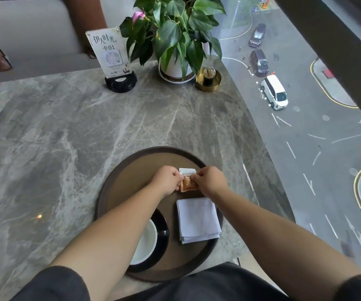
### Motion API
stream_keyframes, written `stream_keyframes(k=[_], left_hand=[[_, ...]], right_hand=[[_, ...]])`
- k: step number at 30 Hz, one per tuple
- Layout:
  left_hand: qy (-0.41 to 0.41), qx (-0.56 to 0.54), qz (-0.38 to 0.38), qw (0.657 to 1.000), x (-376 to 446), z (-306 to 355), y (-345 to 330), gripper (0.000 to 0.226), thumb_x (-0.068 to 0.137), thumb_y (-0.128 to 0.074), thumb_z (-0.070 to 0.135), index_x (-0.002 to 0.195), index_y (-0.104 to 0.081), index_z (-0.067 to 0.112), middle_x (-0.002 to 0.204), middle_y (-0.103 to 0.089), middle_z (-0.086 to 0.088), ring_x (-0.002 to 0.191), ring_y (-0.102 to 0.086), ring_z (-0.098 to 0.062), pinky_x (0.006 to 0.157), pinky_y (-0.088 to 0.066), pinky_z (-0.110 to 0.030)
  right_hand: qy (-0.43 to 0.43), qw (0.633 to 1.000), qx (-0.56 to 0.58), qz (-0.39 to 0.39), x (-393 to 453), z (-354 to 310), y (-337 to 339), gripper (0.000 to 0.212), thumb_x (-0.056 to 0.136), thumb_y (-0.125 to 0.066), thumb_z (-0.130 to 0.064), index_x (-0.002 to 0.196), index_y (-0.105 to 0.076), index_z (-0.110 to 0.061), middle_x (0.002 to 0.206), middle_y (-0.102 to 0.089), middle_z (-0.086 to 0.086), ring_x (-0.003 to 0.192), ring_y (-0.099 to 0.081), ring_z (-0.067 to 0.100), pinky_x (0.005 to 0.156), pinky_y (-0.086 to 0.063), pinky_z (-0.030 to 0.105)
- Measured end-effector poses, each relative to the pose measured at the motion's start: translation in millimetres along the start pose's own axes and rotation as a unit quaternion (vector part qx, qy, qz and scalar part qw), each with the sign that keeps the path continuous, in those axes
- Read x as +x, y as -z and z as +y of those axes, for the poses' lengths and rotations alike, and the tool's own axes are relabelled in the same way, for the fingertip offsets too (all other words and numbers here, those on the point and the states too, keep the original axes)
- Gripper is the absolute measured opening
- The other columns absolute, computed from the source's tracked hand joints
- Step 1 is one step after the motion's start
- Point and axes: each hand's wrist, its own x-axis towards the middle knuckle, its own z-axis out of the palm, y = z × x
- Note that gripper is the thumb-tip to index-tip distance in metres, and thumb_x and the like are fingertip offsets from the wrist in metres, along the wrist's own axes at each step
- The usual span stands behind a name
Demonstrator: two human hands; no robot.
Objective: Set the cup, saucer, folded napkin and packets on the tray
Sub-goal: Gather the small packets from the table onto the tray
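A round brown tray (pixel 129 170) lies on the marble table in front of me. On its near left a white cup (pixel 148 240) stands on a black saucer (pixel 163 233), partly hidden by my left forearm. A folded white napkin (pixel 198 219) lies on the tray's right side. Above the tray's middle, my left hand (pixel 167 179) and my right hand (pixel 210 180) pinch two packets together, a white packet (pixel 187 171) behind a brown packet (pixel 188 184). Whether the packets touch the tray is unclear.
At the table's far edge stand a sign holder with a QR code (pixel 112 53), a potted plant (pixel 175 68) on a saucer and a gold toothpick holder (pixel 208 79). The table's curved right edge (pixel 262 148) runs along a window over a street far below.
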Motion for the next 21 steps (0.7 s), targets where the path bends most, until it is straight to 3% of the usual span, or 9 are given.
stream_keyframes(k=[6,10,15,18,21], left_hand=[[0.011,0.049,-0.002,0.999,3.1,1.7,-3.0,0.031,0.092,-0.059,0.021,0.062,-0.055,0.016,0.076,-0.070,-0.015,0.064,-0.063,-0.026,0.070,-0.055,-0.038],[0.008,0.107,-0.004,0.994,2.4,4.4,-1.7,0.034,0.092,-0.058,0.026,0.060,-0.052,0.016,0.084,-0.073,-0.020,0.069,-0.066,-0.032,0.072,-0.056,-0.043],[0.004,0.151,-0.003,0.989,-0.2,4.7,0.9,0.035,0.092,-0.056,0.031,0.062,-0.050,0.016,0.082,-0.072,-0.017,0.079,-0.068,-0.037,0.074,-0.056,-0.044],[0.002,0.161,-0.010,0.987,-2.1,4.5,0.6,0.033,0.093,-0.054,0.033,0.066,-0.053,0.016,0.083,-0.072,-0.015,0.080,-0.067,-0.035,0.074,-0.054,-0.042],[-0.003,0.183,0.002,0.983,-4.7,3.9,4.5,0.030,0.094,-0.052,0.037,0.073,-0.056,0.017,0.085,-0.071,-0.009,0.081,-0.065,-0.030,0.072,-0.050,-0.037]], right_hand=[[-0.009,0.998,-0.061,0.010,2.2,-2.2,-4.6,0.029,0.085,-0.061,-0.030,0.062,-0.060,-0.011,0.058,-0.055,0.003,0.062,-0.056,0.026,0.050,-0.033,0.027],[0.001,0.995,-0.099,0.020,2.8,-1.7,-4.1,0.028,0.086,-0.060,-0.032,0.069,-0.064,-0.011,0.062,-0.056,0.002,0.062,-0.055,0.024,0.045,-0.028,0.025],[0.017,0.992,-0.126,0.025,2.8,-1.5,-3.4,0.030,0.087,-0.058,-0.033,0.065,-0.057,-0.013,0.065,-0.057,0.003,0.061,-0.054,0.024,0.045,-0.027,0.025],[0.022,0.993,-0.114,0.022,2.4,-0.3,-2.4,0.031,0.086,-0.058,-0.032,0.064,-0.060,-0.010,0.060,-0.055,0.002,0.058,-0.052,0.023,0.044,-0.028,0.026],[0.022,0.995,-0.093,0.026,-0.1,4.5,2.6,0.038,0.086,-0.057,-0.034,0.054,-0.051,-0.015,0.051,-0.049,-0.001,0.050,-0.048,0.020,0.042,-0.028,0.026]])
